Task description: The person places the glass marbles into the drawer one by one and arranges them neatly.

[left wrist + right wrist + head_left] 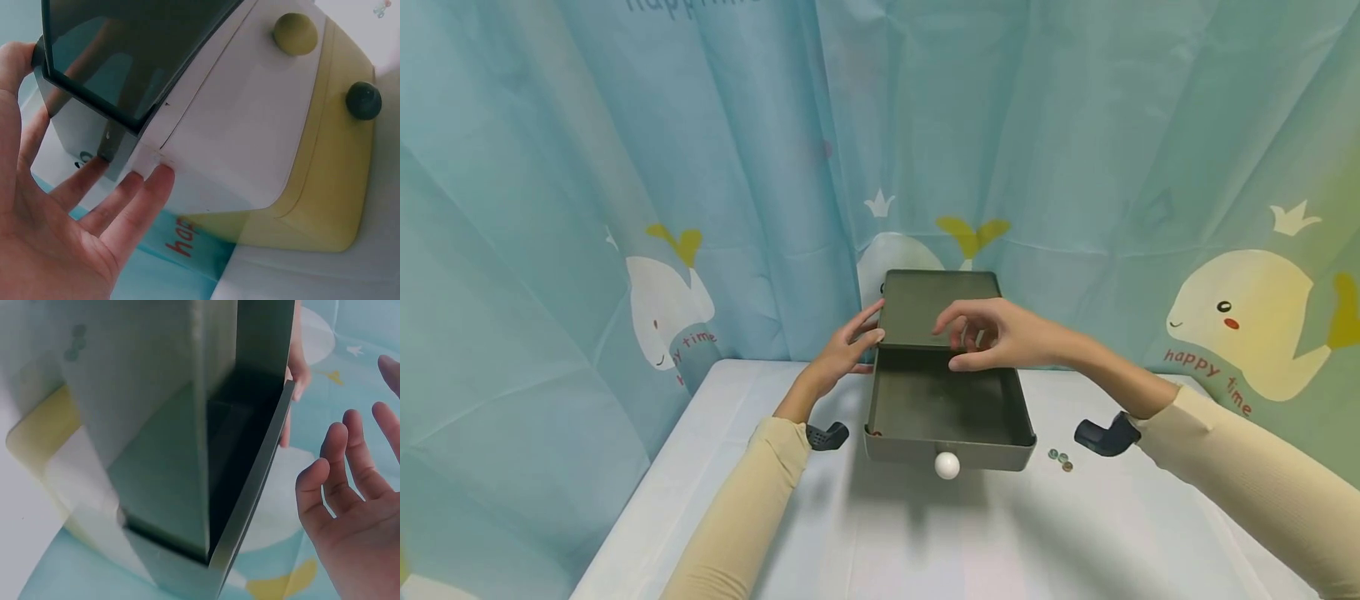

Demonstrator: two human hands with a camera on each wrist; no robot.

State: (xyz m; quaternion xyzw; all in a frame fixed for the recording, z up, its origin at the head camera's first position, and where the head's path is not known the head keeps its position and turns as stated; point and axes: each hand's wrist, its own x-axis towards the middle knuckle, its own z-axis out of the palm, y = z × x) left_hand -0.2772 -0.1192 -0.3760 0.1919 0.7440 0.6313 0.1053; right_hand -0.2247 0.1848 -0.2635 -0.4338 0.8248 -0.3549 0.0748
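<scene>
A white ball-shaped knob (pixel 947 466) stands nearest, on the front of a shallow, dark grey-green drawer (pixel 898 451) pulled well out toward the person. Three small, round, multicoloured pieces (pixel 1063 457) lie just right of it on the white-covered table (pixel 737 442). A reddish speck (pixel 877 433) in the drawer's near left corner is too small to identify. Below are a white drawer unit (pixel 250 106) and, lowest, a yellow drawer unit (pixel 331 187), both closed.

Farther back, the left hand (pixel 841 357) has its fingers spread against the stack's left side, touching without wrapping round it. The right hand (pixel 1003 333) hangs above, fingers loosely bent, thumb apart, holding nothing. The step seems to be work at the open drawer: brace the side lightly with the left hand, since the overhang could tip the stack, and bring the right fingers clear of the dark green casing (pixel 917 304). Behind hangs a pale blue whale-print curtain (pixel 775 167).
</scene>
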